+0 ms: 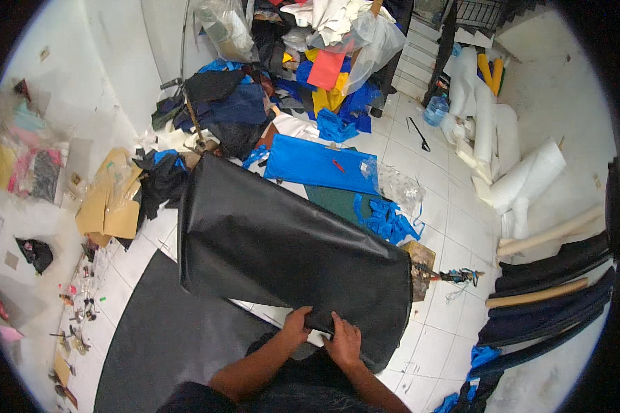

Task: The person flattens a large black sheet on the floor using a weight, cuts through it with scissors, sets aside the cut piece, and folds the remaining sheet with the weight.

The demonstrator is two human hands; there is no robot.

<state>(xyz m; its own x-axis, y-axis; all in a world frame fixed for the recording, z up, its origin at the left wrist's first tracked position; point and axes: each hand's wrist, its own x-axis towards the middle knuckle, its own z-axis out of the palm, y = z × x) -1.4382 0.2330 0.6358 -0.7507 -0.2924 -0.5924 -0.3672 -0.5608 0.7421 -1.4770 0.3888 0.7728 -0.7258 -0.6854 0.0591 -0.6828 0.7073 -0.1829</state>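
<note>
A large sheet of smooth black material [289, 241], perhaps vinyl or coated fabric, spreads out in front of me in a broad fold. My left hand [297, 325] is closed on its near edge, with the fingertips hidden under or behind the material. A short way to the right, my right hand [344, 339] grips the same edge, thumb on top. Between my hands the edge bunches a little. Below and to the left, more flat black material [179, 330] lies on the floor; whether it joins the held sheet I cannot tell.
Beyond the sheet lie a blue panel [317, 164] with a small red tool [338, 166] on it and blue scraps [387, 219]. Heaped fabric [234, 103] fills the back. Rolls of dark material [551, 265] and white foam [530, 179] line the right wall. Brown cardboard pieces [110, 199] lean left.
</note>
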